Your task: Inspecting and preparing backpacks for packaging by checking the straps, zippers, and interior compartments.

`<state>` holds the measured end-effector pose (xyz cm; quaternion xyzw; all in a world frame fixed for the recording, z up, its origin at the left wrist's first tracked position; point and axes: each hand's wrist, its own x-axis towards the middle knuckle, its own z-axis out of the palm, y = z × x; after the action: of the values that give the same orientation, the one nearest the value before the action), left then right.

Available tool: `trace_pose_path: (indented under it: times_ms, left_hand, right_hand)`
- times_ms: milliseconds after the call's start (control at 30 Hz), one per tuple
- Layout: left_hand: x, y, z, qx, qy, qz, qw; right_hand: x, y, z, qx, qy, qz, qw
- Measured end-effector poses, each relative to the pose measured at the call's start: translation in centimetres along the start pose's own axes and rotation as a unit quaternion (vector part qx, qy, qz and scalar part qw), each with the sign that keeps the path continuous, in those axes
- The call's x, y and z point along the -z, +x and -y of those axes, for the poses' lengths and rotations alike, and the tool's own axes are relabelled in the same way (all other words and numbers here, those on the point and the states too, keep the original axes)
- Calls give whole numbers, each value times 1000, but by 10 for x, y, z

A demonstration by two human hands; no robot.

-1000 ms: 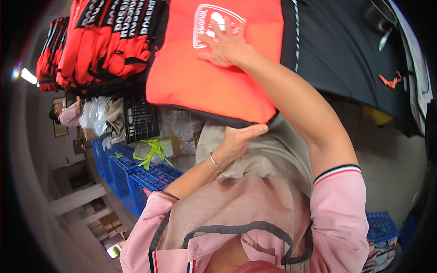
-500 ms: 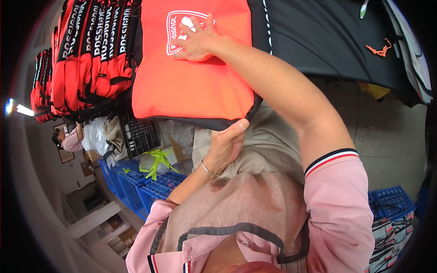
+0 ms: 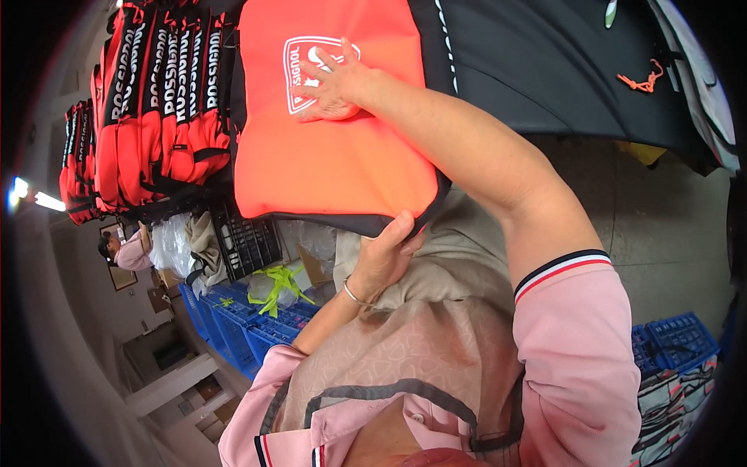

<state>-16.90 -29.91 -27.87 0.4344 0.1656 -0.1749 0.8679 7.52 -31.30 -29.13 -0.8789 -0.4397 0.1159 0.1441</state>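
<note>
A bright orange-red bag (image 3: 327, 171) with black sides and a white printed crest lies in front of me. Its near end juts over the table edge towards my lap. My left hand (image 3: 386, 253), with a bracelet at the wrist, grips the bag's near lower corner, thumb along the black edge and the other fingers partly hidden underneath. Flat on the crest rests my right hand (image 3: 336, 87), its fingers spread, with that forearm reaching across the bag's right side.
Red and black bags (image 3: 159, 117) stand packed at the left. A black-covered table (image 3: 513, 78) extends right, bearing an orange cord (image 3: 644, 80). Blue crates (image 3: 226, 311) sit below left, with yellow-green straps (image 3: 276, 289). Another person (image 3: 128, 251) is far left.
The bag's near edge has come slightly lower, towards me, with my left hand still on its corner. My right hand has shifted a little nearer across the crest, still spread.
</note>
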Motion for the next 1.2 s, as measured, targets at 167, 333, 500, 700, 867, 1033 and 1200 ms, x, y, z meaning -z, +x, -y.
trace_pose_path:
  times_ms: [167, 333, 500, 700, 867, 1033, 1200]
  left_hand:
    - [-3, -9, 6, -55, -6, -33, 998]
    - [-5, -4, 1, -21, -32, -29, 999]
    - [9, 5, -6, 87, -49, 39, 994]
    - [1, 3, 3, 71, -81, 46, 993]
    - [30, -17, -18, -36, -55, -89, 994]
    - [125, -93, -77, -253, 648, -296, 654]
    - [184, -62, -117, -378, 759, -328, 417]
  right_hand:
    - [-1, 3, 0, 5, 19, -15, 1000]
    - [-1, 1, -6, 5, 34, -3, 999]
    - [2, 1, 1, 1, 39, -7, 999]
    - [2, 9, -8, -8, 69, 1, 998]
    - [19, -40, -50, 158, 276, -42, 947]
    - [70, -176, -9, 174, 142, -15, 974]
    - [2, -182, 6, 128, -66, -140, 980]
